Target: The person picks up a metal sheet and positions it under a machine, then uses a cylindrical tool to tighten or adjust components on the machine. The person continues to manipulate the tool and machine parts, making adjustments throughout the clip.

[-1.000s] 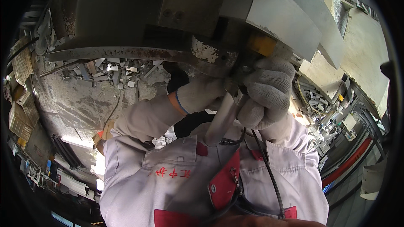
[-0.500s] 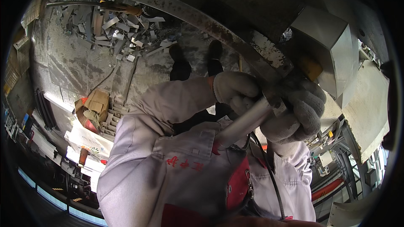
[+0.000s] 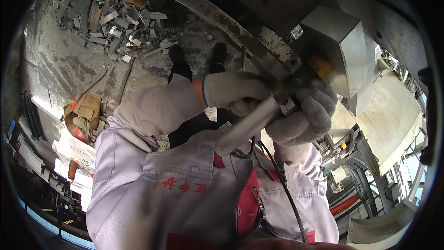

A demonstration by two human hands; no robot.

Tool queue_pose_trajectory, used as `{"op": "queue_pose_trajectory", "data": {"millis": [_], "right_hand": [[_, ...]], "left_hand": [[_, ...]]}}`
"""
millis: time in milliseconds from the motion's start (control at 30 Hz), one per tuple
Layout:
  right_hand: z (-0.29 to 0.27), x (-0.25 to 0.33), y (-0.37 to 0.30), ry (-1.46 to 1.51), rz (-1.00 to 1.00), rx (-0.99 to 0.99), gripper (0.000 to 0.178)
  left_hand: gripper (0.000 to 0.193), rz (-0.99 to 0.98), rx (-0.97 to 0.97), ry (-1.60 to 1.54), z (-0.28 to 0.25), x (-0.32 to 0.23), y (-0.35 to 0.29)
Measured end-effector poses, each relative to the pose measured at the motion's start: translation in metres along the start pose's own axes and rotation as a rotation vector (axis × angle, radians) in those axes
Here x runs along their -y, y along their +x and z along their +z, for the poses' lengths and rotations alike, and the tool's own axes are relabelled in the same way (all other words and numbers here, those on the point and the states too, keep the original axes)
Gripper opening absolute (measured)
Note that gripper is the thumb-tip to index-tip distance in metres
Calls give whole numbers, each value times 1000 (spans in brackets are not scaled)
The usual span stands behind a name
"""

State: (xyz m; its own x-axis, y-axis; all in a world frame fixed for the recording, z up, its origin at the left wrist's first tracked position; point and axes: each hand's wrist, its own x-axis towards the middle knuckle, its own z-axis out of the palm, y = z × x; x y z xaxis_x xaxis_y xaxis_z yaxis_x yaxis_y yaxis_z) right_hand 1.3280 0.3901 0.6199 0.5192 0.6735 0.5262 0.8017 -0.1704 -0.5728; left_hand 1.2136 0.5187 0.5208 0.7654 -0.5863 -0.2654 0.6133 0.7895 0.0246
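A silvery metal bar [image 3: 245, 127] slants up from my chest to the dark machine part in front of me. My right hand [image 3: 307, 115], in a grey-white knit glove, is closed round its far end, with the fingers curled underneath. My left hand [image 3: 231, 91], in a glove with a blue cuff edge, lies along the bar's upper side. Its fingers are bent and its fingertips are partly hidden at the bar. A small squared end piece [image 3: 286, 105] shows between the two hands. Just beyond them sits a yellow block [image 3: 320, 66], blurred.
A rusty curved metal rail [image 3: 199, 11] crosses ahead of my hands. Sheet-metal offcuts [image 3: 115, 25] lie heaped on the floor at far left. A cardboard box [image 3: 87, 109] stands at left. A bent sheet-metal housing [image 3: 335, 37] is close on the right. A black cable [image 3: 286, 185] hangs down my front.
My left hand has slid farther along the bar towards its far end, showing more cuff and wrist. The whole scene has shifted left in view. My right hand keeps its grip.
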Motion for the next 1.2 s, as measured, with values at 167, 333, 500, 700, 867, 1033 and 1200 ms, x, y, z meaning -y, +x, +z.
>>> {"op": "queue_pose_trajectory", "data": {"millis": [167, 333, 500, 700, 867, 1033, 1200], "right_hand": [[-5, 1, 7, -50, -44, 96, 16], [-9, 1, 9, -86, -55, 166, 22], [-1, 2, 7, -47, -27, 65, 12], [-1, 6, 10, -67, -10, 71, 12], [1, 5, 9, -88, -15, 42, 13], [0, 3, 5, -43, -23, 53, 13], [-2, 2, 6, 40, -5, 68, 23]], "left_hand": [[32, 69, 408, -347, -20, 17, 26], [27, 14, 647, -386, -32, 24, 42], [24, -44, 469, -276, -24, 15, 31], [22, -29, 129, -120, -7, 4, 9], [22, -51, 74, -89, 2, -6, 0], [24, 59, -62, 101, 12, -9, -8], [35, 177, -224, 400, 21, -6, -24]]}}
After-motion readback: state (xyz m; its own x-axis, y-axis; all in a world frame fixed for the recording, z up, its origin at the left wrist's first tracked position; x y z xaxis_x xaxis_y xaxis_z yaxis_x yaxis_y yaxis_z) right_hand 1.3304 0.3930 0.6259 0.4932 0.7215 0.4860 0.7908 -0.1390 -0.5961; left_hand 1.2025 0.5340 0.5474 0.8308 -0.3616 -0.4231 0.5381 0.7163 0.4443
